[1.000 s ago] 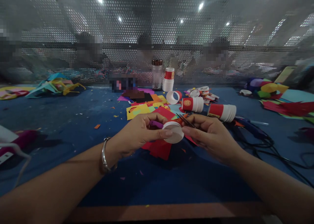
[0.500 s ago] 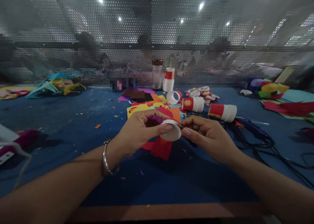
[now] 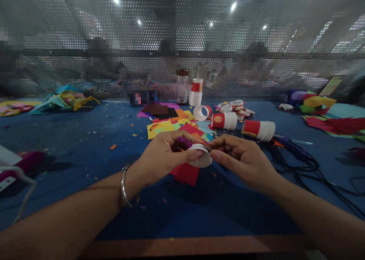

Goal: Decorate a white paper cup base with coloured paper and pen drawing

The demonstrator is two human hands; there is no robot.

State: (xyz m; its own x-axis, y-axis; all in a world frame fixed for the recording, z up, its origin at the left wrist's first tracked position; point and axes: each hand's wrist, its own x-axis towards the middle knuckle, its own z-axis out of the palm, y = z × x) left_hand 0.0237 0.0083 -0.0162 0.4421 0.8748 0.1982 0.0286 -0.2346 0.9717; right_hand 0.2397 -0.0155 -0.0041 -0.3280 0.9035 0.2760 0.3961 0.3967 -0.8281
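My left hand (image 3: 168, 151) is closed on a shallow white paper cup piece (image 3: 203, 160), thumb on its pale face and forefinger along the far side. Something purple (image 3: 184, 141) shows behind it, under the left fingers. My right hand (image 3: 241, 157) pinches at the right edge of the cup piece; a thin dark sliver shows between its fingertips, too small to name. Below and behind both hands lie red paper sheets (image 3: 186, 174), partly hidden. A silver bangle (image 3: 124, 186) circles my left wrist.
Coloured paper (image 3: 159, 129), fallen cup stacks (image 3: 264, 130), an upright cup stack (image 3: 195, 94) and a glass bottle (image 3: 182, 89) stand or lie beyond the hands. Black cables (image 3: 310, 172) run at right, a purple-and-white power strip (image 3: 19, 168) at left. A perforated screen (image 3: 176, 32) closes the back.
The cup piece has tilted and shifted slightly down and right, so its face looks narrower. Both hands keep their grip in nearly the same place.
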